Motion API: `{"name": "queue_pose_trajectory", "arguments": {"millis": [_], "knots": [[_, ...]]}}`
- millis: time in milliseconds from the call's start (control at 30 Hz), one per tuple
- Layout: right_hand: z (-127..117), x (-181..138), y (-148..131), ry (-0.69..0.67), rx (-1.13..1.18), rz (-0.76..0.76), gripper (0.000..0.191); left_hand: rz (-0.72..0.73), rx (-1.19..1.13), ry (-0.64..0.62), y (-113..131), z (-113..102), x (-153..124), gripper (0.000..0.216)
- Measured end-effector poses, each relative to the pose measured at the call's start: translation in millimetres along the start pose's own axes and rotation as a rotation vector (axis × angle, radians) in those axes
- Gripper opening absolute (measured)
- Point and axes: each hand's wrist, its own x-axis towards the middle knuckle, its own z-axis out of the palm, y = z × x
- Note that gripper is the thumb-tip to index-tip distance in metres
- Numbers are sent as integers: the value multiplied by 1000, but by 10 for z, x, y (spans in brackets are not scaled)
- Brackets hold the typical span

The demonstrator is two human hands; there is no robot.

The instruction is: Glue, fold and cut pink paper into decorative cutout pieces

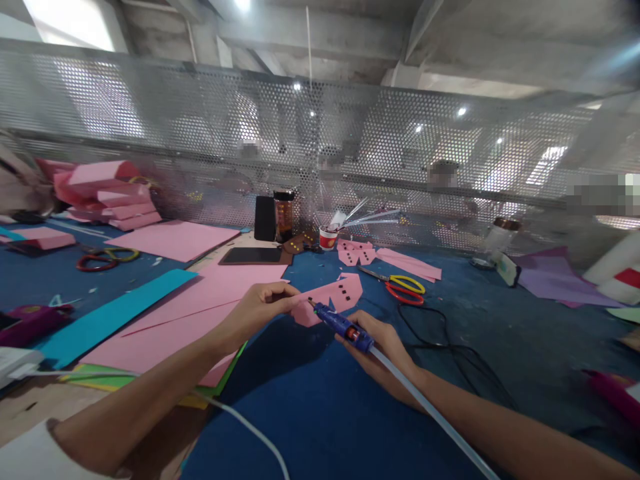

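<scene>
Pink cutout (335, 297), w/ a row of small dark dots, is held up off the table (325, 413) over its middle, nearer the near edge than the far one. Left hand (260, 310) is pinched on the cutout's left end, thumb & fingers closed on the paper. Right hand (385, 350) is wrapped round the blue glue gun (343, 325), nozzle at the paper's lower edge right by the left fingertips; touching or just short, can't tell. Hands are close but apart. A clear glue stick (425, 407) juts out the gun's back over the right forearm. To do this well, imo: a small dot, not a blob; nozzle angled away from the pinching fingers, since they sit v. near the hot tip; paper flat & taut so it doesn't curl. The black cord (450, 347) on the right side, if it's the gun's lead, wants slack so it doesn't tug. Yellow-and-red scissors (405, 288) lie just right of the cutout. More pink shapes (385, 257), a red cup (328, 238) & a dark jar (283, 215) sit toward the far edge. Big pink sheets (200, 300) & a teal strip (110, 317) cover the left side, and a white cable (250, 427) crosses near the near edge. A mesh screen (350, 147) runs along the far edge.
</scene>
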Motion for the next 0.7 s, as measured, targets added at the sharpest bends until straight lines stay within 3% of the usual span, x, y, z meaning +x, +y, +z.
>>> {"name": "queue_pose_trajectory", "arguments": {"millis": [700], "knots": [[35,4,9,53,20,80,14,7,-52,-5,-1,-14,6,26]]}}
